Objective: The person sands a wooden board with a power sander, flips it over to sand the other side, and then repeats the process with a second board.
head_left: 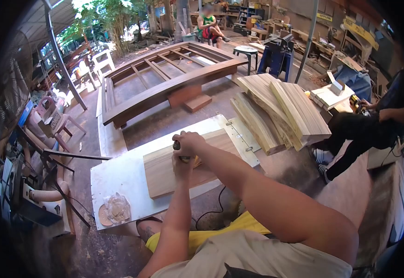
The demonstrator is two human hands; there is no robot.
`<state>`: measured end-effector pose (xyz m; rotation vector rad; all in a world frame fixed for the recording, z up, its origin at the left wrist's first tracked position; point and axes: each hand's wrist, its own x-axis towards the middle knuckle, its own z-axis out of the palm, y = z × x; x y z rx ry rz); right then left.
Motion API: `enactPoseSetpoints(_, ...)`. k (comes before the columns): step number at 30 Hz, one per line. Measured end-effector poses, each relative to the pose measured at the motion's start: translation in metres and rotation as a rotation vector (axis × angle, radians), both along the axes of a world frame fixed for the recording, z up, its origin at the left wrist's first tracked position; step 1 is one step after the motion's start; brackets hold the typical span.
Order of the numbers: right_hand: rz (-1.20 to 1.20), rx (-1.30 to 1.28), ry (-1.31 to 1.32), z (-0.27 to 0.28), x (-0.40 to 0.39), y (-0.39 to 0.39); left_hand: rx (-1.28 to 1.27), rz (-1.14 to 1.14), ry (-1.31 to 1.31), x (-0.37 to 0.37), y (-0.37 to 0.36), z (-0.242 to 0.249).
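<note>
Both my hands press a small sander (pixel 185 157) onto the board (pixel 190 164) lying on the white table (pixel 118 178), right hand (pixel 190 141) clenched on top, left hand (pixel 182 166) cupping beneath, with most of the board's near-left face seemingly unworked.

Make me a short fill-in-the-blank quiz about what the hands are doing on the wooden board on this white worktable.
1. Both hands, right hand over left hand, press a small tool onto a flat brown wooden ____.
2. That piece lies on a low white ____ with metal hinges at its far end.
3. A clear plastic bag and round sanding discs sit at the table's near ____ corner.
4. Pale wooden planks lie ____ beyond the table's far end.

Missing words: board; worktable; left; stacked
</note>
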<state>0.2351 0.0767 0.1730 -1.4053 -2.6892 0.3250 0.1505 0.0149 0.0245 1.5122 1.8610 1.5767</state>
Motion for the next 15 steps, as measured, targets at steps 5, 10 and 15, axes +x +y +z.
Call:
enactPoseSetpoints(5,0.000,-0.007,-0.007,-0.0049,0.0006,-0.0029,-0.016,-0.011,-0.022,-0.0016,0.0032,-0.0069)
enactPoseSetpoints(10,-0.004,-0.021,-0.005,-0.0068,-0.0012,0.0001,-0.037,0.005,-0.038,-0.0008,0.0016,-0.0040)
enactPoseSetpoints(15,-0.003,-0.031,0.009,-0.0052,0.0000,-0.0012,-0.042,0.000,-0.030,-0.0013,0.0025,-0.0052)
